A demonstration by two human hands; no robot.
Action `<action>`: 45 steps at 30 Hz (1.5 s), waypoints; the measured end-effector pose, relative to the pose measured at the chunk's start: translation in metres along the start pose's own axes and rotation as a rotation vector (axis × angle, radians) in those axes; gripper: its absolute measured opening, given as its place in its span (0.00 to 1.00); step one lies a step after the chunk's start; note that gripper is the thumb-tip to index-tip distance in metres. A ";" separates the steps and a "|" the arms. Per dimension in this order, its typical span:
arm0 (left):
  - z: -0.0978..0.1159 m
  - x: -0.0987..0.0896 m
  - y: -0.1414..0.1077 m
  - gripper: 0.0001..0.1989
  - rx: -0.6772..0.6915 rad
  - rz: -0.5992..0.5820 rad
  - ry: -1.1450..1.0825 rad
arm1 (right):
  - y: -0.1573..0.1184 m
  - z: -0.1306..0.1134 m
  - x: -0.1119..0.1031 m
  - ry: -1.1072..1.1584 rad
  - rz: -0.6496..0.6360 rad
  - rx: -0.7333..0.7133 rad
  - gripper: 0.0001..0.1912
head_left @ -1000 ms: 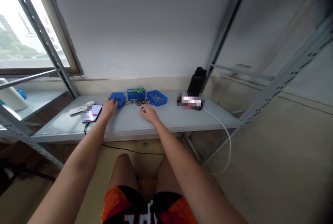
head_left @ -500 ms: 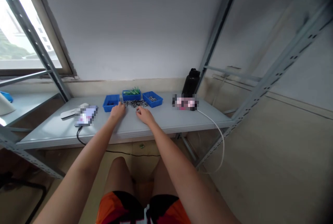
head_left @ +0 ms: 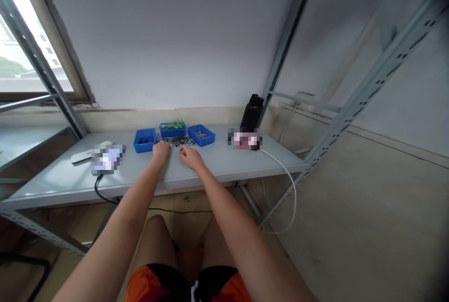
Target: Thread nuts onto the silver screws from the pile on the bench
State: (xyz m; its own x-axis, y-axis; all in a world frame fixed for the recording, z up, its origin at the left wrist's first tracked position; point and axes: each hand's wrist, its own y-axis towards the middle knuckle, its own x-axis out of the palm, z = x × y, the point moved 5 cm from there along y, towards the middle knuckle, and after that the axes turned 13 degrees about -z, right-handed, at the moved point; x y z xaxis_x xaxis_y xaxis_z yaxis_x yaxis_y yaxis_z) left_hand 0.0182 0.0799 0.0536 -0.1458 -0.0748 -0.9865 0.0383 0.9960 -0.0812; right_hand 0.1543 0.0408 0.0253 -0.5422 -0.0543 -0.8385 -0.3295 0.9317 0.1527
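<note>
My left hand [head_left: 161,153] rests low over the table by the front right corner of a blue bin [head_left: 139,148] with a few small dark pieces inside. Its fingers are curled together at the left end of a pile of small black and silver metal parts [head_left: 179,141]. Just in front of that pile, my right hand [head_left: 191,157] has its thumb and fingers drawn together. Whatever either hand pinches is too small to name. Behind the pile stands a blue bin [head_left: 173,133] of green pieces [head_left: 174,125]. Right of it, another blue bin [head_left: 206,142] holds small silver parts [head_left: 200,135].
A phone [head_left: 109,158] with a black cable [head_left: 100,189] lies at the left. On the right are a black bottle [head_left: 251,114] and a pinkish device [head_left: 245,140] with a white cable [head_left: 293,189]. Grey metal posts [head_left: 288,40] frame the table [head_left: 217,166].
The camera view has shifted slightly, moving the table contents left in the picture. My left hand has moved slightly right, away from the left bin and closer to my right hand.
</note>
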 end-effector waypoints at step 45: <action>0.012 0.024 -0.038 0.11 0.183 0.225 -0.843 | -0.002 0.000 0.005 -0.145 -0.075 -0.166 0.14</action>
State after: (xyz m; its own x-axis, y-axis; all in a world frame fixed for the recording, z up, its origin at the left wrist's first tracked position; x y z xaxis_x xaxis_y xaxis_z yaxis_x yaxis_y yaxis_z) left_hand 0.0253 0.0400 0.0311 0.6572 0.0380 -0.7528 0.1460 0.9734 0.1766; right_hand 0.1520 0.0384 0.0212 -0.3983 -0.0580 -0.9154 -0.4941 0.8544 0.1608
